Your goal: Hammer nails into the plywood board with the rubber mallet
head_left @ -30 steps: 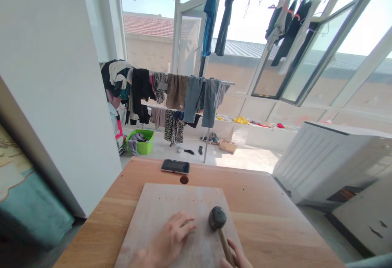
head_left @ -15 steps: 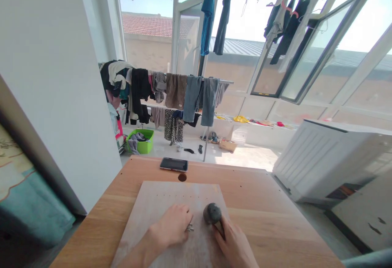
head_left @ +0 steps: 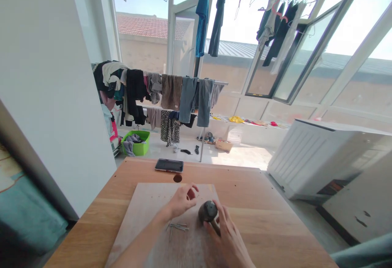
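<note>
My left hand (head_left: pixel 183 199) is over the far part of a pale wooden board (head_left: pixel 137 223), its fingers curled in toward the thumb. Whatever it pinches is too small to make out. Just below that wrist, several loose nails (head_left: pixel 178 227) lie in a small pile on the board. My right hand (head_left: pixel 228 229) grips a mallet (head_left: pixel 208 211) by its handle, close under the thick, dark, round head. The mallet is at the board's right side. A row of small dark dots runs along the board's far part, partly hidden by my left hand.
The board lies on a wooden table (head_left: pixel 269 219). A phone (head_left: pixel 169 165) rests near the table's far edge, beside a round hole (head_left: pixel 177 178). Beyond are a laundry rack (head_left: pixel 200 145) and a green basket (head_left: pixel 141 149). A white ribbed cabinet (head_left: pixel 294 158) stands at the right.
My left hand has left the nail pile and moved up the board, uncovering the nails. My right hand still holds the mallet, its fingers now nearer the head. The view has shifted slightly.
</note>
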Motion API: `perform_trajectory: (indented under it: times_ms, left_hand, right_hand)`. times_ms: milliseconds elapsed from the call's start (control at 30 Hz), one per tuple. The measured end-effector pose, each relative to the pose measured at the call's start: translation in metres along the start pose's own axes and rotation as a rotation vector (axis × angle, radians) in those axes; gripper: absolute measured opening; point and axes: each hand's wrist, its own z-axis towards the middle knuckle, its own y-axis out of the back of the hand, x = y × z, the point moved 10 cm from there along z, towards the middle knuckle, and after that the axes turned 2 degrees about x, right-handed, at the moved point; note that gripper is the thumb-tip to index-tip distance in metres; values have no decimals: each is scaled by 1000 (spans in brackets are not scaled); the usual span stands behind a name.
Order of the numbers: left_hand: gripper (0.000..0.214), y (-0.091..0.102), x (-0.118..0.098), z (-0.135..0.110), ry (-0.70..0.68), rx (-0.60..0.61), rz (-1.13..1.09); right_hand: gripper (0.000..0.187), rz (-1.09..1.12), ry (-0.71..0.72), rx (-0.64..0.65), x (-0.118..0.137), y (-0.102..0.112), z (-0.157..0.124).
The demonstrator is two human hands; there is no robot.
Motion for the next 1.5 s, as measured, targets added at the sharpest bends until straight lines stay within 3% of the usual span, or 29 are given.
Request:
perform_trajectory:
  times_ms: [100, 267, 433, 600, 867, 1033, 1167, 1500]
  left_hand:
    - [21, -7, 9, 11, 9, -70, 1]
    - [10, -18, 12, 5, -53, -74, 110]
    - [12, -20, 13, 5, -57, -35, 56]
    - [15, -15, 14, 6, -39, -84, 68]
    - [17, -17, 21, 11, 20, -83, 44]
    - [18, -18, 18, 21, 54, -94, -1]
    - [22, -24, 14, 19, 38, -73, 128]
    - [21, -20, 12, 15, -50, -126, 106]
  right_hand:
    - [54, 4, 15, -30, 3, 3, -2]
    - [48, 10, -6, -15, 5, 4, -1]
    - [36, 92, -72, 218, 8, -4, 2]
    - [32, 169, -197, 430, 4, -12, 12]
    - [37, -34, -173, 222, -9, 4, 48]
    - [46, -19, -226, 219, -21, -7, 41]
    - [45, 44, -272, 184, -26, -9, 34]
    - [51, 58, -246, 156, -29, -8, 33]
